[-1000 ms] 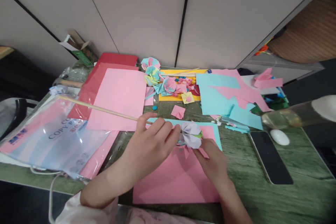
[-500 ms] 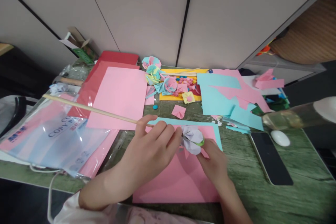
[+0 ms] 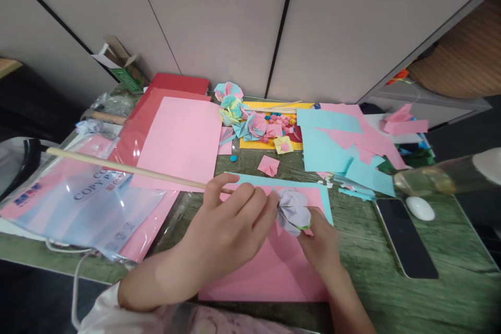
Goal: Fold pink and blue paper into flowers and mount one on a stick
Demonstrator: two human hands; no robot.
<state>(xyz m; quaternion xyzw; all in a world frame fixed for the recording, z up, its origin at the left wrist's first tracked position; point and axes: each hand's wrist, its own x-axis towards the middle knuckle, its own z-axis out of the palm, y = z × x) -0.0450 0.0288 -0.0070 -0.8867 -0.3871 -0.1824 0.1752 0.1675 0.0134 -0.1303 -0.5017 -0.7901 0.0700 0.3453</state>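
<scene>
My left hand (image 3: 235,222) is closed around a thin wooden stick (image 3: 129,168), which sticks out far to the left over the paper packet. At the stick's right end is a pale lilac paper flower (image 3: 293,211) with a bit of green at its lower edge. My right hand (image 3: 321,242) pinches the flower's lower right side; its fingertips are partly hidden behind the petals. Both hands are above a pink sheet (image 3: 266,276), which lies over a light blue sheet (image 3: 325,203).
Folded paper flowers (image 3: 230,107) and a yellow sheet (image 3: 250,143) with small pompoms lie at the back. A pink sheet (image 3: 180,141) and a copy paper packet (image 3: 102,203) are left. Right are blue paper pieces (image 3: 324,151), a phone (image 3: 407,240) and a white mouse (image 3: 420,208).
The flower has shifted slightly right and turned a little between my hands. The stick's free end has moved left and down. Both hands keep their hold.
</scene>
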